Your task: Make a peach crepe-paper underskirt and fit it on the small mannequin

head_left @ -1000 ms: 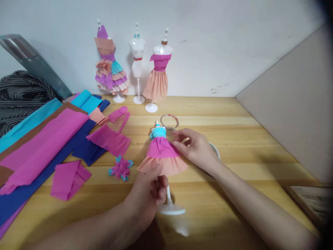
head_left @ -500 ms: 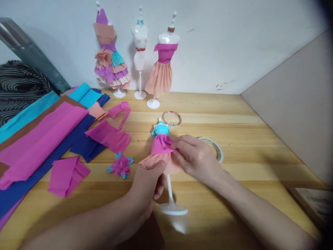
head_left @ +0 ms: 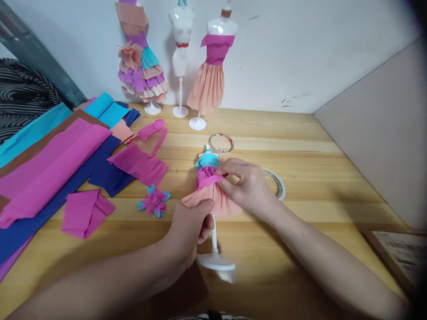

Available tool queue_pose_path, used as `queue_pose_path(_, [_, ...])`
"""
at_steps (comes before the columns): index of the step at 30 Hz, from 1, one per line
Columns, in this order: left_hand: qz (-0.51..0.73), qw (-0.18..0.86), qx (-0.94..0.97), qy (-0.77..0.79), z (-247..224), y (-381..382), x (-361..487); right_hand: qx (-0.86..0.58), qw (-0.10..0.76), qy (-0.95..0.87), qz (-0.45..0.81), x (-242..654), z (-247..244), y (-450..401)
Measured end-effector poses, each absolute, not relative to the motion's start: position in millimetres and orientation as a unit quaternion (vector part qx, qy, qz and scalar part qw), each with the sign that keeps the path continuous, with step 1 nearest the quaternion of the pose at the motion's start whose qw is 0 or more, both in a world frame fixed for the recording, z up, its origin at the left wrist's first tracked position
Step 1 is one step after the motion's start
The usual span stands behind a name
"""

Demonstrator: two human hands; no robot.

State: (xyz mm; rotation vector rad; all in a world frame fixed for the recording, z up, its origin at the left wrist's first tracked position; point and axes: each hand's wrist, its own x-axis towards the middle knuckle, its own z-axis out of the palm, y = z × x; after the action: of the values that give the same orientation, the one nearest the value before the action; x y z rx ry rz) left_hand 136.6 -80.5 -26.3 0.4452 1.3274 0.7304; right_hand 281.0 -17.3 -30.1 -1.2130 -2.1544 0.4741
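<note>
A small mannequin on a white stand is between my hands, tilted a little. It wears a blue top, a magenta layer at the waist and a peach skirt. My left hand is closed on the peach skirt, thumb on top and fingers curled beneath. With thumb and fingertips, my right hand pinches the magenta layer's right edge, which is lifted off the skirt. A magenta and blue paper flower lies left of my left hand.
Three mannequins stand by the wall, one in a tiered dress. Crepe paper sheets and cut magenta pieces cover the left side. Two tape rolls lie behind and right; a framed item is at far right.
The magenta layer's lower edge has been raised and folded upward by my right hand. The mannequin's base has shifted slightly left. The view has tipped downward a little.
</note>
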Motion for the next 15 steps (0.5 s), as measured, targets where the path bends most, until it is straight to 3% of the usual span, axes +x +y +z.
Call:
queue_pose_path(8, [0.345, 0.700, 0.221, 0.585, -24, -80, 133, -0.494, 0.264, -0.758, 0.334, 276, -23, -3])
queue_pose_path(15, [0.401, 0.679, 0.254, 0.560, -21, -75, 136, -0.477, 0.229, -0.775, 0.345, 281, -20, 1])
